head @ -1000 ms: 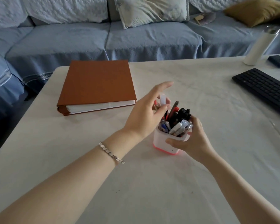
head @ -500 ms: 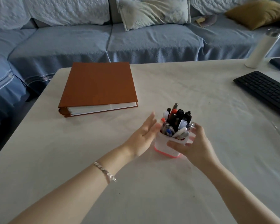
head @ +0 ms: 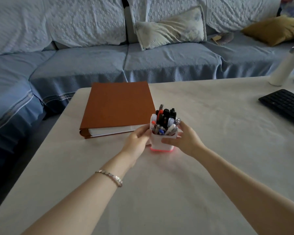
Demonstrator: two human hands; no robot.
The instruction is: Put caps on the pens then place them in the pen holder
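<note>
Both hands grip one thing. The left hand (head: 137, 141) is curled against the left wall of the white square plastic pen holder with a glowing pink-red base (head: 159, 146), fingers bent and reaching up near the rim. The right hand (head: 187, 141) wraps the opposite wall, thumb (head: 169, 141) laid across the front face, with the other fingers curved round the right side and a fingertip up at rim height. Each hand is closed only as far as the holder's width allows, palms facing each other, holder pinned between them. The holder stands upright on the pale white tabletop (head: 176, 192), base touching it. Inside the grip is a crowded bunch of pens (head: 165, 119), caps up: black, red, white and clear-blue tops, leaning together above the rim. Any print on the barrels is too small to read. Just beyond and left of the left hand lies a thick closed orange-brown binder (head: 119, 106), flat, with its page edge facing the hands and near the left fingers. A silver link bracelet (head: 109, 176) sits on the left wrist, behind the grip. Well to the right of the right hand are a black keyboard (head: 285, 106) and, farther off, a white cylindrical bottle with a metal lid (head: 284, 68). Far past the grip is a blue-covered sofa (head: 85, 65).
</note>
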